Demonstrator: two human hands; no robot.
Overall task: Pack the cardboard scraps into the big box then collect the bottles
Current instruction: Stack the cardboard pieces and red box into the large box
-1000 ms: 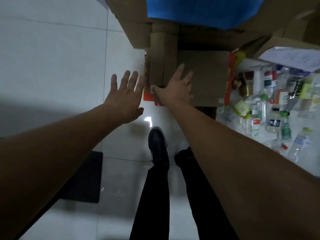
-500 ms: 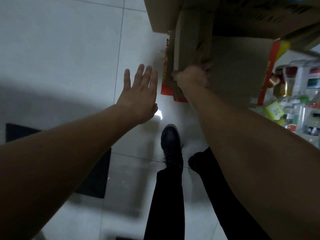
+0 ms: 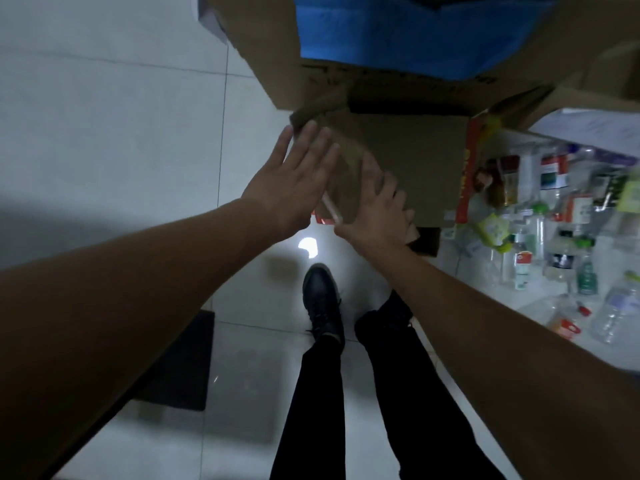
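Note:
A brown folded cardboard scrap is tilted up off the floor in the middle of the view. My right hand grips its near end, fingers across the top and thumb at the edge. With straight fingers, my left hand presses flat against the scrap's left side. Behind it stands the big cardboard box, open, with something blue inside. A flat cardboard sheet with a red and yellow edge lies under the scrap. Several plastic bottles lie heaped on the floor at the right.
The floor is pale tile. A dark mat lies at the lower left beside my left arm. My black shoe and legs stand just below the hands. White paper rests on cardboard at the right.
My right hand has lifted the scrap's end off the floor and tilted it. My left hand moved right from the bare tile onto the scrap's side.

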